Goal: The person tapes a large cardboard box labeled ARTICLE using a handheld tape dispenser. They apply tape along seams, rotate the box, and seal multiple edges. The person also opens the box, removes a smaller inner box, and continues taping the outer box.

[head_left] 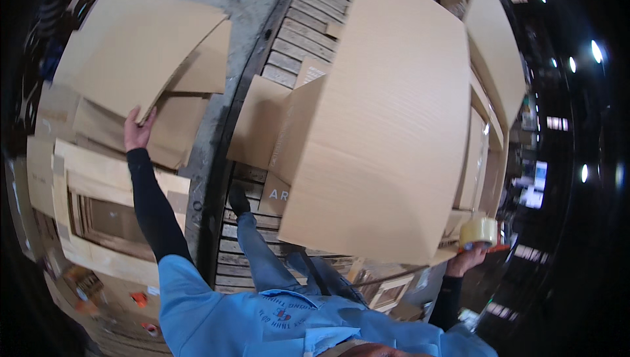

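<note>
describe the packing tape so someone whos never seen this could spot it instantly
Find the large cardboard panel in mid-picture and go to its lower right corner. Just right of that, the right hand holds a tape dispenser carrying the packing tape. It is a thick, glossy, pale yellow roll, unlike the flat brown panel.

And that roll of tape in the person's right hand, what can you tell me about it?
The tape roll is pale yellow, glossy and wide, and looks like plastic packing tape with plenty left on it. An orange-red part shows just below it, apparently its dispenser. The right hand holds it from below, near the lower right corner of the big cardboard panel. Its loose end can't be made out.
</note>
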Demonstrator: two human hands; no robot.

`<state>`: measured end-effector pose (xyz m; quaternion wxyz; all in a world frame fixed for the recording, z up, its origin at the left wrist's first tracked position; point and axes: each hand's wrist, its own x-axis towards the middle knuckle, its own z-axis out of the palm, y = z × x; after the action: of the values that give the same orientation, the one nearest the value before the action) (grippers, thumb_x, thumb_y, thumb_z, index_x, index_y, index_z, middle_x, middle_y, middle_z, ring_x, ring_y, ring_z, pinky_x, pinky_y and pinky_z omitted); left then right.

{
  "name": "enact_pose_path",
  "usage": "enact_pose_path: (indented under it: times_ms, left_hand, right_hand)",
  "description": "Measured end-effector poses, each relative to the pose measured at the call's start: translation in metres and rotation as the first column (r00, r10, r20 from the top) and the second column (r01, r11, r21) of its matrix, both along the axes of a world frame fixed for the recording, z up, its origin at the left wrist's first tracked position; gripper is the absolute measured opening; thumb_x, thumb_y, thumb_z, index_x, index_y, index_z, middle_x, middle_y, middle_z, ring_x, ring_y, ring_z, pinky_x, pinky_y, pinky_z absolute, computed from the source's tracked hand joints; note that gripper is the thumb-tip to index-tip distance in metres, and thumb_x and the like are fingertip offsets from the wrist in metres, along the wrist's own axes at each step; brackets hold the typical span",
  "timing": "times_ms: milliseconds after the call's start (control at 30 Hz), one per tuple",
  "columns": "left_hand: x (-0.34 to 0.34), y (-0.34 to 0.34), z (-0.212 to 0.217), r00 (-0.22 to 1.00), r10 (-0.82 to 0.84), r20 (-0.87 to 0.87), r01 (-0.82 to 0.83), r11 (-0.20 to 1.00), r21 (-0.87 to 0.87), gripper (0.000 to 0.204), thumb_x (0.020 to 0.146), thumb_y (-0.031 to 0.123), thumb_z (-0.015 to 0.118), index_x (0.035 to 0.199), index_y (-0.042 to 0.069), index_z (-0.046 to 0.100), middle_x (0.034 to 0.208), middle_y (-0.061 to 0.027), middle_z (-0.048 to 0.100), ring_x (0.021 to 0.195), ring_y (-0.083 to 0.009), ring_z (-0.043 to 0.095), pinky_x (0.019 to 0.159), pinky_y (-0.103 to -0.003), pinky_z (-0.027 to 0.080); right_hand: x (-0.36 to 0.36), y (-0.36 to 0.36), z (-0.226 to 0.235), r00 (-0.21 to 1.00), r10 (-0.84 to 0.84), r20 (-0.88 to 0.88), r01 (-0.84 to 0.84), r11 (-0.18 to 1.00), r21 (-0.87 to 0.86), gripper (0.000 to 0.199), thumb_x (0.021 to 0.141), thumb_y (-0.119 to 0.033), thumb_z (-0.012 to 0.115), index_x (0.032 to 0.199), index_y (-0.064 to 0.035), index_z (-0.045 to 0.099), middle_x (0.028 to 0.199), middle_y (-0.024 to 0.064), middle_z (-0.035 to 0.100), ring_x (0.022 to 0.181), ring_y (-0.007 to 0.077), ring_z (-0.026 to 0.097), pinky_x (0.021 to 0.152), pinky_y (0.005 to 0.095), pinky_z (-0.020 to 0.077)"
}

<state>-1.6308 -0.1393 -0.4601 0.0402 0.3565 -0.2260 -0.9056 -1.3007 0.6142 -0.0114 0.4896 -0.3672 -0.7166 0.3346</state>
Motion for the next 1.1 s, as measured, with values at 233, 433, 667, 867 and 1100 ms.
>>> enact_pose_path:
  times_ms: [233,433,667,867,1100]
  left_hand:
    - [0.049,0.052,0.151,0.955,0.130,-0.266,-0.168,0.978,-0.124,0.029,0.097,0.005,0.055,0.120,-0.011,0.053,0.120,-0.0203,0.060,0.114,-0.0309,0.059,0.105,-0.039,0.051]
    - [0.171,0.230,0.311,0.981,-0.074,-0.179,-0.044,0.815,-0.578,0.034,0.095,0.005,0.058,0.127,-0.003,0.053,0.121,-0.0152,0.060,0.118,-0.0279,0.058,0.104,-0.041,0.051]
    - [0.346,0.492,0.463,0.828,-0.404,-0.388,0.380,0.914,-0.142,0.041,0.096,0.003,0.063,0.136,0.004,0.053,0.134,-0.0103,0.060,0.118,-0.0247,0.061,0.104,-0.041,0.050]
    - [0.445,0.645,0.424,0.565,-0.735,-0.376,0.671,0.674,-0.309,0.053,0.095,0.000,0.064,0.143,0.012,0.046,0.125,-0.0069,0.063,0.115,-0.0218,0.062,0.107,-0.046,0.048]
    - [0.334,0.575,0.442,0.739,-0.361,-0.569,0.429,0.903,-0.016,0.048,0.106,0.039,0.047,0.141,0.007,0.042,0.132,-0.0146,0.054,0.129,-0.0310,0.053,0.114,-0.060,0.040]
  right_hand:
    - [0.009,-0.010,-0.019,0.959,0.216,-0.182,-0.250,0.949,-0.193,0.053,0.102,-0.042,0.055,0.141,-0.0067,0.049,0.129,0.0104,0.063,0.106,0.0223,0.064,0.091,0.0352,0.0517]
    - [0.024,-0.024,-0.021,0.618,0.550,-0.561,-0.773,0.556,-0.306,0.055,0.104,-0.044,0.049,0.148,-0.0112,0.043,0.149,0.0135,0.050,0.132,0.0280,0.051,0.115,0.0483,0.0365]
    - [0.032,-0.048,0.016,0.286,0.257,-0.923,-0.950,-0.047,-0.308,0.060,0.101,-0.040,0.059,0.149,-0.0073,0.043,0.160,0.0181,0.035,0.149,0.0292,0.031,0.119,0.0531,0.0306]
    - [0.064,0.047,0.038,0.538,0.427,-0.727,-0.838,0.180,-0.515,0.046,0.108,-0.035,0.042,0.146,-0.0087,0.047,0.131,0.0079,0.064,0.113,0.0195,0.066,0.093,0.0349,0.0564]
    - [0.072,0.308,0.022,0.552,0.627,-0.550,-0.809,0.242,-0.536,0.043,0.107,-0.033,0.047,0.141,-0.0072,0.054,0.127,0.0083,0.067,0.107,0.0179,0.069,0.088,0.0344,0.0585]
